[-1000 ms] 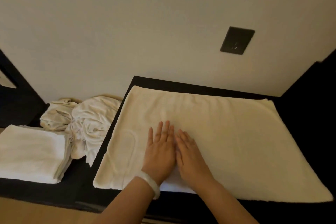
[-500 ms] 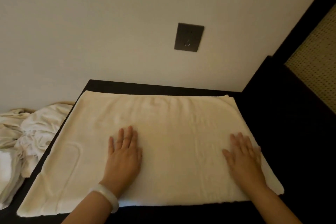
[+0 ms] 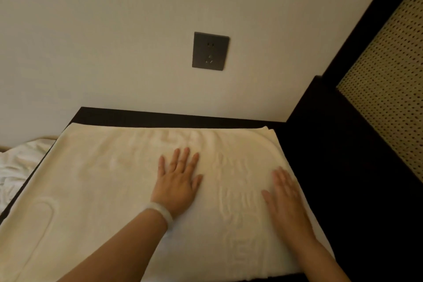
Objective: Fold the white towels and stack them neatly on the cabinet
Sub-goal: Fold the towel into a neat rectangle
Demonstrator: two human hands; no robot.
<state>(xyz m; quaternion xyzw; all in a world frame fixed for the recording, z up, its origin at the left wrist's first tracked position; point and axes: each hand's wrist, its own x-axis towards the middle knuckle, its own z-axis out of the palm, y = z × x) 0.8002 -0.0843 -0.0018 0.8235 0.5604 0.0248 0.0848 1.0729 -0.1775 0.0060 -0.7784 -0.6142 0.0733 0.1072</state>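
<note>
Dark cabinet [image 3: 160, 117] w/ 1 white towel [image 3: 103, 178]; left hand [image 3: 177, 183] & right hand [image 3: 286, 201] flat, unclenched, pressing it.

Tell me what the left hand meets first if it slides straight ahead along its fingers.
Nothing stands in its way on the towel: the left hand, flat, would cross the far edge and the bare cabinet strip, then likely meet the wall just below the socket.
</note>
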